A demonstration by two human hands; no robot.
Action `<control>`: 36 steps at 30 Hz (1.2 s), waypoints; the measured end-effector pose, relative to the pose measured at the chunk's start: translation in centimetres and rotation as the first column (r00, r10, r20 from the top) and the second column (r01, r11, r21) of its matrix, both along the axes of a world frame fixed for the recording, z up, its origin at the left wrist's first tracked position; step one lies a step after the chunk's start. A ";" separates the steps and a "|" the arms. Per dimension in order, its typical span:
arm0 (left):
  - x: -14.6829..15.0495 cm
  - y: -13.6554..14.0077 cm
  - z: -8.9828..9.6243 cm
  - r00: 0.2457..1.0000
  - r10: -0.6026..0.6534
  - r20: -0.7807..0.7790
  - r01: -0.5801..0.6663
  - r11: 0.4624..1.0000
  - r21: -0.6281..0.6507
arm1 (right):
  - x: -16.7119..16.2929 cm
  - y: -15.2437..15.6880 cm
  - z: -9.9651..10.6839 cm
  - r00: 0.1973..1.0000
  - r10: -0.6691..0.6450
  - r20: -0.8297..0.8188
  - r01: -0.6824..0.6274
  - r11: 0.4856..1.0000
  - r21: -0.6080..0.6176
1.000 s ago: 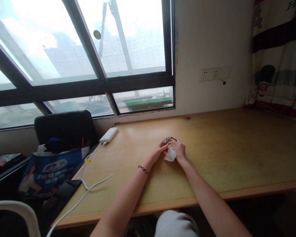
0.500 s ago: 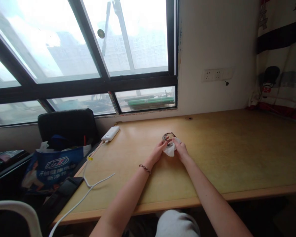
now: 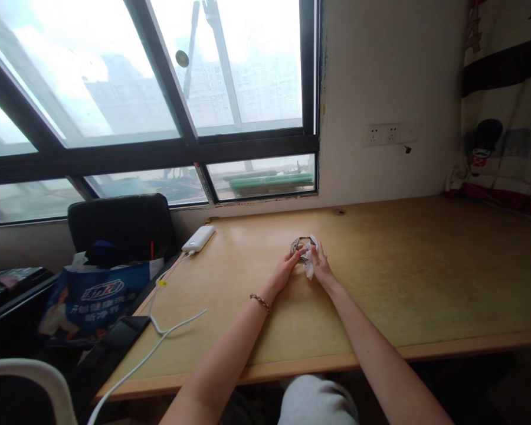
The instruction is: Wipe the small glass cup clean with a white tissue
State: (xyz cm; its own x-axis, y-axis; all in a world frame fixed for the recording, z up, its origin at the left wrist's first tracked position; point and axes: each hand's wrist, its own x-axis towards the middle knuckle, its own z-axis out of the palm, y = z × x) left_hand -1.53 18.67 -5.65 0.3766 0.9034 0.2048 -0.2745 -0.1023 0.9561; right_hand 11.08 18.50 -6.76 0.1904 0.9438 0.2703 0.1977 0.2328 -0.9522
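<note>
Band (image 3: 295,244) over table (image 3: 416,271), likely light and stiff; too small to tell its material. My left hand (image 3: 285,267) clamps its left rim, right hand (image 3: 322,270) pinches soft-looking tissue (image 3: 309,271) against it. I'd hold the rim.

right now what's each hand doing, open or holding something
Left hand: closed, holding the metallic loop.
Right hand: closed, holding the white tissue at the loop.

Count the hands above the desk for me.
2: the left hand holds a dark ring-shaped object; the right hand, just beside it, holds a white tissue. No others show.
</note>
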 end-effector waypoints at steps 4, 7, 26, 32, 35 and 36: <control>-0.1 0.1 -0.1 1.000 -0.008 0.023 0.009 0.999 -0.032 | -0.1 0.4 -0.2 0.996 0.039 -0.079 -0.039 0.999 -0.004; 0.0 0.2 -0.2 1.000 0.013 0.023 -0.013 1.000 -0.026 | 0.1 0.7 -0.3 0.997 0.061 -0.048 -0.062 0.998 -0.015; -0.3 0.4 -1.2 0.996 0.044 -0.083 -0.054 0.990 -0.130 | 0.8 -0.8 0.4 0.761 -0.122 0.637 0.217 0.973 -0.074; 0.1 0.2 -0.8 0.975 0.113 -0.189 -0.133 0.986 -0.100 | 0.7 -0.9 0.2 0.805 -0.139 0.577 0.215 0.975 -0.064; 0.4 0.0 -0.5 0.975 0.052 -0.218 -0.053 0.999 0.002 | 0.8 -0.5 0.0 0.812 -0.192 0.551 0.275 0.959 -0.071; 0.5 -0.1 -0.4 0.974 0.029 -0.224 -0.022 0.999 0.035 | 0.9 -0.3 -0.1 0.819 -0.198 0.539 0.290 0.953 -0.091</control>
